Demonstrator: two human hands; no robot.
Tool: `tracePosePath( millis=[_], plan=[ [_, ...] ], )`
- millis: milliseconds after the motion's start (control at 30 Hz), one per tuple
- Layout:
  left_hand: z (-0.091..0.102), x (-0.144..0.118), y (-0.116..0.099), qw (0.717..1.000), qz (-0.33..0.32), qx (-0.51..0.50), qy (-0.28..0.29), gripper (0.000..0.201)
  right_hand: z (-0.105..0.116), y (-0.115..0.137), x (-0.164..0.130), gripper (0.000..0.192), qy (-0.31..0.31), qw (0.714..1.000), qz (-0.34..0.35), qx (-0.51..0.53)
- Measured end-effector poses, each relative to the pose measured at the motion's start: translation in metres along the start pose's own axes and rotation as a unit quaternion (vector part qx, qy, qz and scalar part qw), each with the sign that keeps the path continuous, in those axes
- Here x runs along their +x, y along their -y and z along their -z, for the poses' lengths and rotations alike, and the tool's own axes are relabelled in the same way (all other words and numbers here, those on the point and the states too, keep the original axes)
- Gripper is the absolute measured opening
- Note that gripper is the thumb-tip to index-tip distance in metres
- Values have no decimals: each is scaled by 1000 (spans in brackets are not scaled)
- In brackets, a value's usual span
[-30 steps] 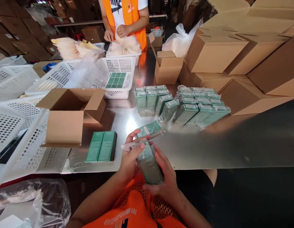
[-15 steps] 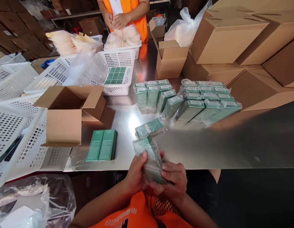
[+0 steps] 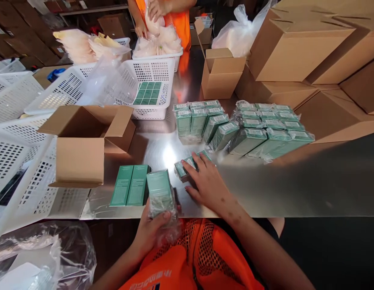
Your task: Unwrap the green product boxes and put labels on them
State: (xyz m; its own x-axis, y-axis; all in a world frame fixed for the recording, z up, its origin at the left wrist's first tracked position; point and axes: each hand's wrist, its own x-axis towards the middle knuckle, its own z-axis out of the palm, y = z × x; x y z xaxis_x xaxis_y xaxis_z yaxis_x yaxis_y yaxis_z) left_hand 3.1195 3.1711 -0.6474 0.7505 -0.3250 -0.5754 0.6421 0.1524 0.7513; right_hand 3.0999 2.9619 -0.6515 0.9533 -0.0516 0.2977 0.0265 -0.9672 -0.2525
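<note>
At the near edge of the steel table [image 3: 265,189], the left hand [image 3: 150,231] grips a green carton in clear wrap [image 3: 160,192], fingers curled round its lower end where the loose film bunches; the carton stands tilted beside 2 unwrapped green cartons [image 3: 130,185] lying flat, side by side on the table. The right hand [image 3: 206,183] lies palm down with fingers spread over another wrapped carton [image 3: 184,166] on the table, fingertips touching it but not closed round it.

Left of these sits an open brown box [image 3: 84,141], flaps up; what it holds cannot be seen from here. Farther back stand 2 groups of wrapped green cartons: a smaller cluster [image 3: 201,121], some upright and some leaning, and just beside it a larger film-bound bundle [image 3: 269,127]. Behind them a small cardboard box [image 3: 221,72] stands open, its inside out of sight. A white perforated basket [image 3: 150,86] shows a block of green cartons through its wall, with slack clear plastic draped over its rim. More white baskets [image 3: 20,157] crowd the left side. Closed brown cartons [image 3: 298,48] are stacked on the right, a white plastic bag [image 3: 235,36] beside them.

Across the table, a co-worker in an orange vest [image 3: 177,20] has both hands on pale, filmy bags heaped in another white basket [image 3: 158,56].
</note>
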Motion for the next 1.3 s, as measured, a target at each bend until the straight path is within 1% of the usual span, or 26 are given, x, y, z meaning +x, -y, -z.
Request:
tracePosePath(
  millis=[67,133,167,200,267,333,367,400,433,500,567,633,667,733,767,833,867,900,933,1033,1100,1133,1167,1233,1267,1300],
  plan=[
    [1,2,-3,999,10,18,26,56,-4,-9,14,79,73,996,18,-50],
    [-2,5,-4,998,25,21,58,53,-4,-18,19,61,112,991,39,-68],
    [-3,8,-5,997,33,15,71,52,-1,-23,18,51,113,990,37,-74],
    [-5,10,-6,996,37,6,80,51,4,-26,14,44,97,992,20,-78],
    [-8,15,-7,995,33,-7,93,47,18,-28,4,39,33,998,-32,-45],
    [-10,20,-9,992,22,-11,120,45,32,-23,-5,43,-8,994,-72,86],
    [-10,21,-8,990,14,-5,137,44,37,-17,-7,49,-1,980,-87,180],
    [-10,23,-8,988,4,4,157,45,40,-11,-7,55,21,955,-103,278],
    [-9,23,-6,984,-8,16,175,47,40,-4,-5,59,45,921,-124,366],
    [-6,23,-2,979,-32,50,196,44,35,4,6,56,64,850,-176,493],
    [1,20,5,975,-91,95,181,43,26,6,24,47,31,797,-219,562],
    [10,17,13,964,-174,136,151,56,17,2,43,43,-19,763,-249,596],
    [16,15,16,955,-216,150,138,58,12,-1,52,43,-33,753,-259,604],
    [26,14,20,932,-304,168,106,51,4,-3,66,42,-22,754,-261,602],
    [31,14,20,922,-341,169,79,43,0,-2,71,41,1,761,-254,597],
    [38,16,16,900,-398,179,-5,18,-8,5,74,39,63,770,-236,589],
    [40,18,11,887,-415,199,-40,17,-11,9,73,39,94,766,-228,593],
    [41,20,5,873,-424,233,-59,26,-13,14,72,40,118,757,-224,603],
    [42,22,-2,855,-432,281,-64,29,-15,18,70,40,133,746,-223,614],
    [41,23,-18,777,-475,412,-47,6,-17,25,68,41,136,727,-233,632],
    [39,20,-21,744,-511,428,-51,14,-19,23,71,43,112,716,-253,641],
    [38,17,-20,734,-530,424,-30,15,-20,19,74,44,93,707,-266,648],
    [37,14,-17,728,-548,412,16,17,-22,16,78,45,73,698,-280,656],
    [36,8,-10,718,-560,384,154,25,-30,9,85,47,40,688,-299,661],
    [35,6,-6,715,-546,377,219,32,-35,6,88,48,36,691,-304,655],
    [34,4,-3,717,-522,378,264,38,-40,6,89,49,43,704,-303,642]
  ],
)
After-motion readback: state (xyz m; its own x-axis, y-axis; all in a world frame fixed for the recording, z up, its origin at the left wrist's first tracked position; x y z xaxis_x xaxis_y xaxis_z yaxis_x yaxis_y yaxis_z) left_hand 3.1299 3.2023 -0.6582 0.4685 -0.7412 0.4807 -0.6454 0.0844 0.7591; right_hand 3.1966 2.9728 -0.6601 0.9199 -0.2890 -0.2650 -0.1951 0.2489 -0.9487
